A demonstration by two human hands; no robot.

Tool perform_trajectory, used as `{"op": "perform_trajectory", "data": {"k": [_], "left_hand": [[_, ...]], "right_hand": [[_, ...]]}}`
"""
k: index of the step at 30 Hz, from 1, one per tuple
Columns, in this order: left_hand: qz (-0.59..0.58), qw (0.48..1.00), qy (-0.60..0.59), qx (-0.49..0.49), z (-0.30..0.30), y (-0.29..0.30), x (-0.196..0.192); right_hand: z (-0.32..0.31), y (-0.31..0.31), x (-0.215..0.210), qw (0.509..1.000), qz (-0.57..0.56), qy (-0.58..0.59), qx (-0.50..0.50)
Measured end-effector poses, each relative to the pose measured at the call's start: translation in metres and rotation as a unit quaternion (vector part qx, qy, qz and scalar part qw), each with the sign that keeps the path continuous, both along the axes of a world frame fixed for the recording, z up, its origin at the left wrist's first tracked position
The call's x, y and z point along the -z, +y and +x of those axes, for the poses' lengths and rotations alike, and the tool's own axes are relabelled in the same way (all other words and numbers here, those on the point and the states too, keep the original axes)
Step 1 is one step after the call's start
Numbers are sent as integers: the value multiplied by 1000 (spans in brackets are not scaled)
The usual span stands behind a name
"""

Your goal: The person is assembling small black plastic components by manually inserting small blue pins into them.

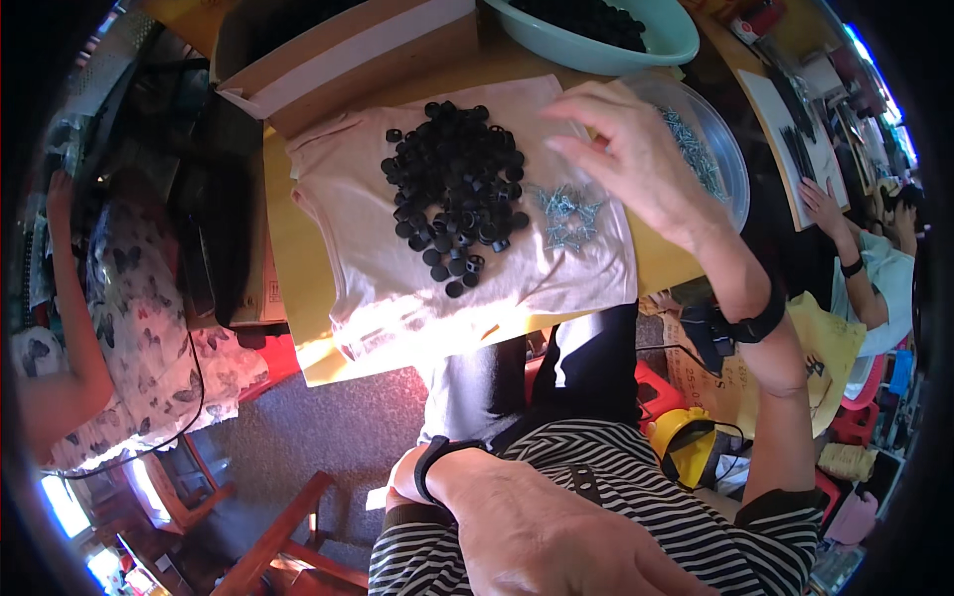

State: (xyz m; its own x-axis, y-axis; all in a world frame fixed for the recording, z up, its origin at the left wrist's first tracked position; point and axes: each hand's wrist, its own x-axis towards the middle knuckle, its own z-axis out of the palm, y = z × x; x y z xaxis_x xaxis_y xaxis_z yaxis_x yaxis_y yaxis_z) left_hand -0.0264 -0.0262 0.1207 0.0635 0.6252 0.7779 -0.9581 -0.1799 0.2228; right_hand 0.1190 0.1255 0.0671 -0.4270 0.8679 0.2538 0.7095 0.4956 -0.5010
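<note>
My right hand (641, 159) hovers over the right side of a pale pink cloth (348, 238), thumb and fingers apart, with nothing visible between them. Just below it lies a small heap of thin silvery screws or pins (568, 217), too small to tell which. To its left is a pile of small round black plastic caps (457, 179), some hollow side up. My left hand (556, 536) is raised close at the lower edge, its back showing below a black wristband; the fingers are out of the picture.
A clear plastic tub (733, 164) with more silvery pieces stands right of the cloth. Behind are a pale green basin (596, 55) of black parts and an open cardboard box (358, 65). Co-workers sit at left and right; one's hand (823, 207) rests by a white board.
</note>
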Motion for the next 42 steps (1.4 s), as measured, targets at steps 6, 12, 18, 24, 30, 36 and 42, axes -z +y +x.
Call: {"op": "perform_trajectory", "data": {"k": [6, 12, 18, 24, 30, 36, 42], "left_hand": [[-42, 998, -41, -35, 4, -21, -11], [-72, 993, -69, -66, 0, -32, -13], [-50, 994, -22, -91, -5, -38, -3], [48, 963, 262, 31, -56, -9, 53], [-151, 615, 676, -378, -82, 2, 94], [-230, 546, 672, -443, -93, 13, 118], [-205, 530, 686, -455, -77, 22, 126]], "right_hand": [[-19, -16, 18, 999, -4, 4, -36], [-25, -35, 35, 998, -59, 27, -19], [-32, -56, 48, 999, -17, -7, -32], [-45, -64, 59, 998, 35, -49, 4], [-39, -57, 60, 1000, 12, -3, 13], [-46, -65, 59, 998, -1, 54, 22], [-49, -61, 63, 999, 16, 46, 24]]}}
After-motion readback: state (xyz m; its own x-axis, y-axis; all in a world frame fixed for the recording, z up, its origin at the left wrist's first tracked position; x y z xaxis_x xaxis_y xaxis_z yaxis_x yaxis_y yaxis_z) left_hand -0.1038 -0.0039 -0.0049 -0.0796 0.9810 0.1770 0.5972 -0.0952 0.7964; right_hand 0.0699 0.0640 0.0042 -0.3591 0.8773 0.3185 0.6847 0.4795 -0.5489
